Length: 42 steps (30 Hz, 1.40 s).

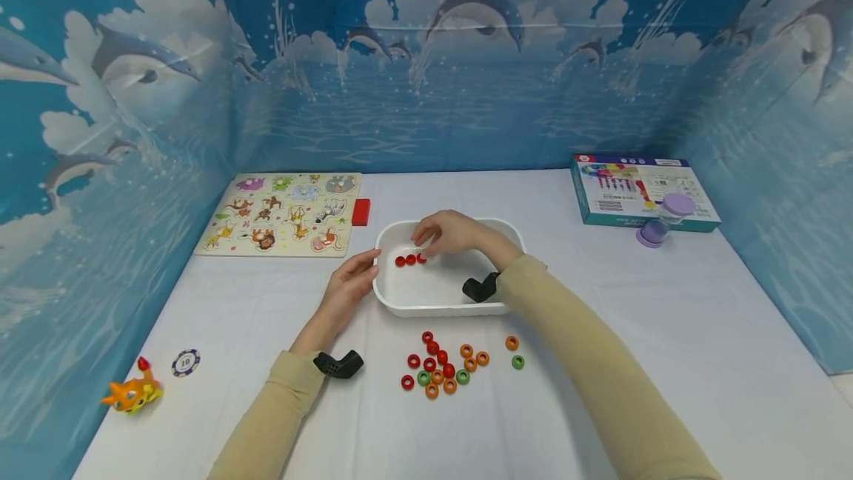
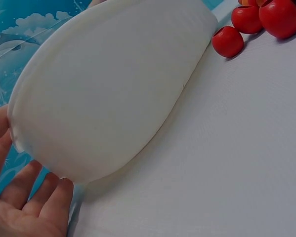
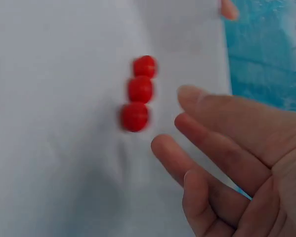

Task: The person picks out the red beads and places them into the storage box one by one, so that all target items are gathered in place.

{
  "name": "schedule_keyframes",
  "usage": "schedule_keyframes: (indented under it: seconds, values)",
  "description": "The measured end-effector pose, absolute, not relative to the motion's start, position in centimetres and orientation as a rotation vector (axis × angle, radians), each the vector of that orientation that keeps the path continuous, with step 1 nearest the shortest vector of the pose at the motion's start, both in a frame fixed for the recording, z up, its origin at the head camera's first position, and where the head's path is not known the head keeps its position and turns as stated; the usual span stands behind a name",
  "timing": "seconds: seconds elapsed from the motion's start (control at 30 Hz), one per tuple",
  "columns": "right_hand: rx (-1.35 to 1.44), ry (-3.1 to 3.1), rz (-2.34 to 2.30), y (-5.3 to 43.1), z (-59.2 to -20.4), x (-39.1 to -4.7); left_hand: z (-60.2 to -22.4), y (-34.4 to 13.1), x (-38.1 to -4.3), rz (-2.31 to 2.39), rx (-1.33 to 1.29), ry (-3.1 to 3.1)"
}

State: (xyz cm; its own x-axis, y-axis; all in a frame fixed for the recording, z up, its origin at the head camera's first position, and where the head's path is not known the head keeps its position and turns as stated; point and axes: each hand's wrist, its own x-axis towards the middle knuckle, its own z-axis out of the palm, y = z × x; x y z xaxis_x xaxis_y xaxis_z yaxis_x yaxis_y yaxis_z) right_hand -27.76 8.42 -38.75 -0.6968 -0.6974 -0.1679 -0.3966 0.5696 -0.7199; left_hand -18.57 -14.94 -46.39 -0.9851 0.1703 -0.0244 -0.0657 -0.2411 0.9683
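Observation:
A white tray [image 1: 415, 292] stands in the middle of the table, with a row of three red beads [image 1: 410, 260] inside, towards its left end. My right hand [image 1: 453, 234] hovers over that row. The right wrist view shows the red beads [image 3: 139, 90] touching one another, just apart from my loosely bent fingers, which hold nothing. My left hand [image 1: 348, 289] touches the left end of the tray. Seen from the left wrist, its nearly straight fingers [image 2: 56, 202] rest against the tray's outer wall [image 2: 98, 94].
Loose red, orange and green beads [image 1: 443, 357] lie before the tray. Behind are an animal puzzle board [image 1: 286, 215], a red block [image 1: 360, 212], and a box [image 1: 640, 195] with a purple-ended object [image 1: 666, 219]. An orange toy [image 1: 133, 392] and a chip [image 1: 186, 363] lie left.

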Motion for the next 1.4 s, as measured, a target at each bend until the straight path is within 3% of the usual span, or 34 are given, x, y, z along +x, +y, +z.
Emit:
schedule_keyframes:
  seconds: [0.2, 0.33, 0.77, 1.13, 1.4]
  values:
    - [-1.038, 2.344, -1.115, 10.8, -34.9, -24.5, -46.2, -14.9, -18.5, 2.362, 0.126, 1.822]
    - [-1.178, 2.258, -1.229, 11.9, -34.3, -21.1, -46.1, -15.0, -18.6, 2.355, 0.138, 1.841]
    - [-1.397, 2.27, -1.394, 12.2, -40.2, -12.5, -46.1, -15.1, -18.5, 2.34, 0.144, 1.853]
    - [-1.31, 2.435, -1.358, 12.2, -44.7, -11.4, -46.5, -15.0, -18.5, 2.336, 0.142, 1.846]
    - [-1.233, 2.512, -1.241, 12.2, -45.9, -11.6, -46.5, -15.0, -18.6, 2.331, 0.141, 1.853]
